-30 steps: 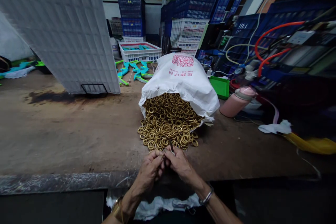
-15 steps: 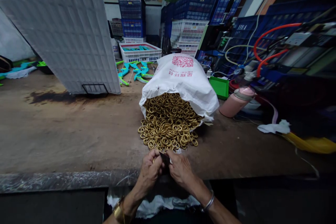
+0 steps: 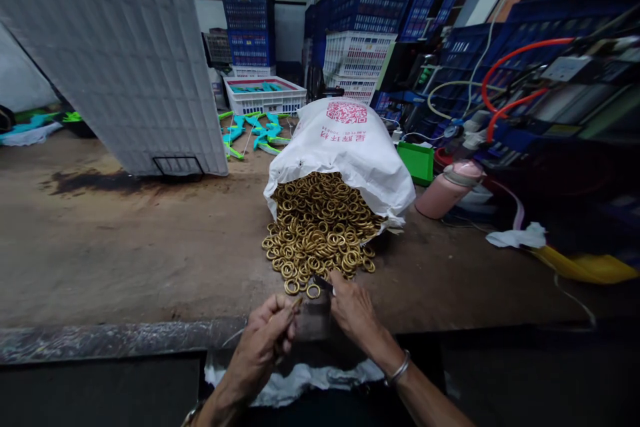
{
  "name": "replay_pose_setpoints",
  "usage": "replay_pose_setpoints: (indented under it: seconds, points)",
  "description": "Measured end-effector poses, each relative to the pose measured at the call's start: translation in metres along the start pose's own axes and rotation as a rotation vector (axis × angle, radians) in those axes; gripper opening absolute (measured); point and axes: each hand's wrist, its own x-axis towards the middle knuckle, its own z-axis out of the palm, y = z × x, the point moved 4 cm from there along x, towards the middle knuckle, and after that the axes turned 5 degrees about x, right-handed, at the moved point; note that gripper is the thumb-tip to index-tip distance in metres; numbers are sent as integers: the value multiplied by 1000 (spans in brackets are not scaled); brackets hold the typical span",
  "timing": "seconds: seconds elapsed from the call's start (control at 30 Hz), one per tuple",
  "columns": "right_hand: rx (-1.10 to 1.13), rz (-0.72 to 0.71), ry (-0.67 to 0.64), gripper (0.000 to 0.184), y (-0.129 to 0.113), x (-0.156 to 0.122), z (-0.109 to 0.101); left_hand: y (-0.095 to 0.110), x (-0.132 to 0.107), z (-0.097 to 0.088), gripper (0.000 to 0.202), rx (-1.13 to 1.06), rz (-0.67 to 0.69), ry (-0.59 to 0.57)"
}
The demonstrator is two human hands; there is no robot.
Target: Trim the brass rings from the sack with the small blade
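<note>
Many gold-coloured rings (image 3: 320, 247) spill onto the table from the open mouth of a white woven sack (image 3: 345, 140) with red print. Close to the table's front edge, my left hand (image 3: 265, 333) is closed, pinching a gold ring (image 3: 297, 304) between thumb and fingers. My right hand (image 3: 354, 307) grips a dark, thin blade-like tool (image 3: 323, 283), whose tip points at the nearest rings; its exact kind does not show clearly. Two rings lie a little apart from the pile, just ahead of my hands.
A tall pale ribbed panel (image 3: 115, 60) stands on the left. Behind the sack are blue-and-green toy-like parts (image 3: 265, 133) and a white crate (image 3: 265, 97). To the right stand a green tray (image 3: 417, 162), a pink bottle (image 3: 447, 193) and machinery with orange hoses (image 3: 520, 53).
My hands, together before, have moved apart. The left drew back left with a ring; the right went forward to the pile with the dark tool. Two rings now lie nearer the front.
</note>
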Motion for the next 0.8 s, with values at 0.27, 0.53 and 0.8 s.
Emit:
replay_pose_setpoints:
  seconds: [0.27,0.53,0.8]
  points:
    - [88,-52,43,22,-15,-6,14,-10,8,-10,27,-284,-63,5]
    - [98,-37,57,16,-11,-1,14,-18,14,-15,24,-532,-158,-74]
    - [466,-128,82,5,-12,-3,11,-20,19,-6,29,-366,-144,47]
